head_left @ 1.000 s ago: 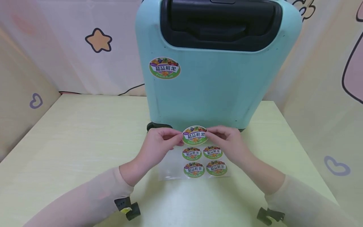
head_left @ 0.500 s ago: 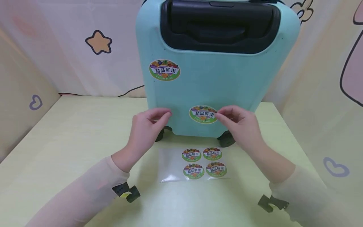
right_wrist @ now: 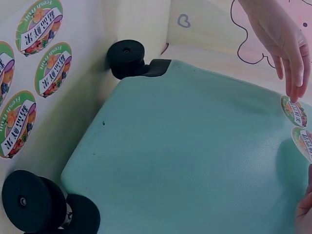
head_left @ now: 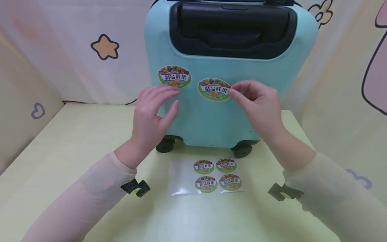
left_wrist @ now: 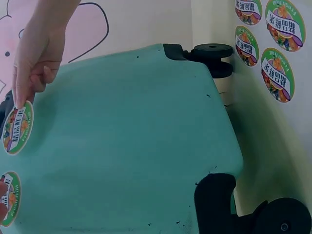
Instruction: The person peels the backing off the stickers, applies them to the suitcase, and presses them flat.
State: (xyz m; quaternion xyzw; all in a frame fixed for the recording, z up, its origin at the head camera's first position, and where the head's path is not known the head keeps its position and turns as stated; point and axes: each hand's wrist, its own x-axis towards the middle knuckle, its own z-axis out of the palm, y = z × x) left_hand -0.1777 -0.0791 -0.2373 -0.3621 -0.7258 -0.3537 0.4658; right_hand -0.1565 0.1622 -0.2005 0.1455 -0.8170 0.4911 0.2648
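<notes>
A light-blue suitcase (head_left: 193,121) stands on the table with a black handle recess near its top. My right hand (head_left: 260,104) pinches the right edge of an oval fruit sticker (head_left: 214,90) in front of the suitcase's face; whether its back touches the shell I cannot tell. Another oval sticker (head_left: 174,75) is stuck to the left, its lower edge partly behind my left fingertips. The left hand (head_left: 151,114) is held with fingers extended and thumb apart, holding nothing. In the right wrist view, the left fingertips (right_wrist: 295,92) are at the stuck sticker's edge.
A clear sheet (head_left: 181,178) with several smaller-looking oval stickers lies on the table before the suitcase. Black wheels (head_left: 243,150) sit under the suitcase. Printed cloth (head_left: 60,50) hangs behind the pale table (head_left: 75,141), and black straps with small devices circle both wrists.
My right hand has lifted the sticker from the sheet up the suitcase's face, level with just below the other sticker. The left hand let go of it, rose and spread its fingers.
</notes>
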